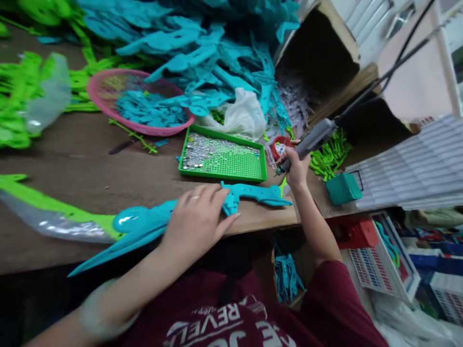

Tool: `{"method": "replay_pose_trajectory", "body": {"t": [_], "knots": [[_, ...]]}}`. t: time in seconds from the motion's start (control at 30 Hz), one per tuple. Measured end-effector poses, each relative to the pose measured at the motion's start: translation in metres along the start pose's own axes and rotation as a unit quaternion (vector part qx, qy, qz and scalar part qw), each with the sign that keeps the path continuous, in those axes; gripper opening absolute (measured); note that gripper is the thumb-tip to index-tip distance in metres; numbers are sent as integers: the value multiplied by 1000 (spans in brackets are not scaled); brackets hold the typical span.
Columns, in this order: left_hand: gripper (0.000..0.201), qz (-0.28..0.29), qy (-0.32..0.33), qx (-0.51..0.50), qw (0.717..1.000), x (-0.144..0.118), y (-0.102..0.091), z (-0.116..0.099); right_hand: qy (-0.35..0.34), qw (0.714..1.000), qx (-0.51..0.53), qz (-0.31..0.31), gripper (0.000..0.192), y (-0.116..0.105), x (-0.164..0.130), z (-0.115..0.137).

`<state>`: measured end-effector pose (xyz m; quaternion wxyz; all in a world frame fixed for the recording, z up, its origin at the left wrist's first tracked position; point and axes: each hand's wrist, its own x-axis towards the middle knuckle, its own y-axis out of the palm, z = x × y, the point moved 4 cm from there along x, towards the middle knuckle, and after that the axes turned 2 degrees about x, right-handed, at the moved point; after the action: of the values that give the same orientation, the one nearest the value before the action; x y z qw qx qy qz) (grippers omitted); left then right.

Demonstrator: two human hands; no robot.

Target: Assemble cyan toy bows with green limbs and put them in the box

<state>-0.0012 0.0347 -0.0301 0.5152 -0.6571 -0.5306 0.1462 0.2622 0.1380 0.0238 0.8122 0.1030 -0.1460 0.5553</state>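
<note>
A plastic toy sword (142, 219) lies along the front edge of the table, with a blue body and a curved green and clear blade to the left. My left hand (197, 212) lies over its middle, fingers curled across the top and thumb on the near side. In my right hand (297, 168) is a grey electric screwdriver (314, 137), wrapped by the fingers, its tip pointing down and left above the right end of the toy. Just behind the toy sits a green perforated tray (242, 168) of small metal screws.
Behind the tray stand a pink basket (144, 127) of small blue parts, a white plastic bag (246, 115) and a heap of blue pieces (217, 62). Green parts (331, 154), a red bowl (278, 144) and a teal box (343, 188) are at right. The screwdriver's cable (383, 79) runs up right.
</note>
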Motion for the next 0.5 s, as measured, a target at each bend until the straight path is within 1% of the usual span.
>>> {"method": "replay_pose_trajectory", "body": {"t": [0.03,0.07,0.1,0.13,0.17,0.27,0.33,0.4,0.5], "knots": [[45,41,4,42,998,22,14,-12,-7,1000,-12,7,35,-8,2,-4],[43,78,-3,74,994,37,27,-18,-12,999,-23,23,35,-17,4,-6],[41,101,-10,89,991,47,38,-20,-15,998,-33,45,36,-24,5,-6],[39,111,-13,89,990,52,47,-18,-16,997,-43,70,37,-32,5,-4],[39,109,-15,77,991,52,51,-13,-16,994,-55,98,39,-39,6,-2],[38,85,-24,21,996,43,53,3,-11,977,-91,193,44,-56,9,4],[36,93,-43,1,995,38,51,7,7,964,-103,246,48,-63,12,0],[37,109,-66,1,992,37,52,6,22,957,-101,271,54,-67,14,-8],[40,114,-98,19,988,39,55,0,16,954,-87,286,59,-65,13,-20]]}}
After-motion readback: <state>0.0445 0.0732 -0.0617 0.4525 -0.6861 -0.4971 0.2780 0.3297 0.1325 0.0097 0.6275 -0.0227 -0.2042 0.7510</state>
